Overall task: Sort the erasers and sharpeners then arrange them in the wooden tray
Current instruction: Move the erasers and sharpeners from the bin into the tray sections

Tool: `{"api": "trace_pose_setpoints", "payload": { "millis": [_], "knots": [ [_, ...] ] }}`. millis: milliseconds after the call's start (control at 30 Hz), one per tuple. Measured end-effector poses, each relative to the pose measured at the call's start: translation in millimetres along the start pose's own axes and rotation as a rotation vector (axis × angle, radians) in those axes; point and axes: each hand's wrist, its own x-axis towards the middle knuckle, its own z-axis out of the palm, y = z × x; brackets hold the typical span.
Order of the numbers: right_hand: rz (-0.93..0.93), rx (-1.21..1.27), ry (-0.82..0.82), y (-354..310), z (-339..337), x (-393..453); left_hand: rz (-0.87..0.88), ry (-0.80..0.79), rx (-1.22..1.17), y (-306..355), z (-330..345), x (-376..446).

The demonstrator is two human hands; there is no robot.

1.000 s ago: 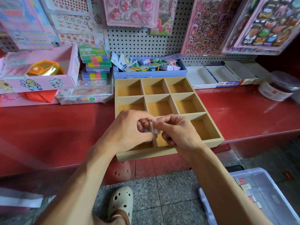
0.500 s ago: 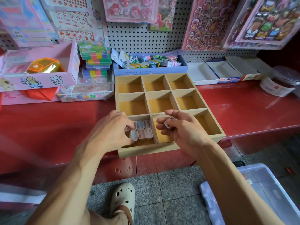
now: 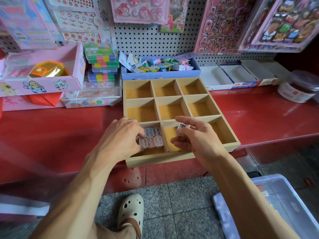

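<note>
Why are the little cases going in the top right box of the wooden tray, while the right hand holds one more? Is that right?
Not quite. The head view shows the little cases in the near left compartment of the wooden tray, not the top right one. The left hand touches them there. The right hand does hold one more case.

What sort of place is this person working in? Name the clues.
Most likely a stationery or gift shop. Packs of stickers hang on a pegboard, boxed goods such as the blue box of small items line a red counter, and a wooden tray is being stocked.
</note>
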Motion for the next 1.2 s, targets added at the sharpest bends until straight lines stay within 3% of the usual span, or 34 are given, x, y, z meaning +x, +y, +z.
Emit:
{"api": "trace_pose_setpoints", "payload": {
  "millis": [233, 433, 633, 800, 967, 1200],
  "knots": [
    [-0.05, -0.082, 0.015, -0.5, -1.1, -4.3, 0.059, 0.027, -0.059, -1.8, 0.9, -0.9],
    [-0.056, -0.034, -0.099, 1.1, 7.3, -0.1, 0.085, 0.154, -0.552, 14.1, -7.7, -3.7],
    [-0.01, 0.122, -0.151, -2.0, 15.6, 4.2, 0.119, 0.198, -0.773, 15.9, -6.8, 0.1],
    [0.017, 0.077, -0.161, -3.8, 14.6, 3.3, 0.113, 0.195, -0.73, 16.8, -7.1, -0.2],
    [-0.094, -0.207, -0.123, -1.1, 19.9, 1.0, 0.161, 0.253, -0.555, 21.3, -5.1, -3.1],
    [-0.011, -0.049, -0.194, -0.4, 20.0, -1.1, 0.194, 0.246, -0.63, 20.2, -6.4, -5.8]
  ]
}}
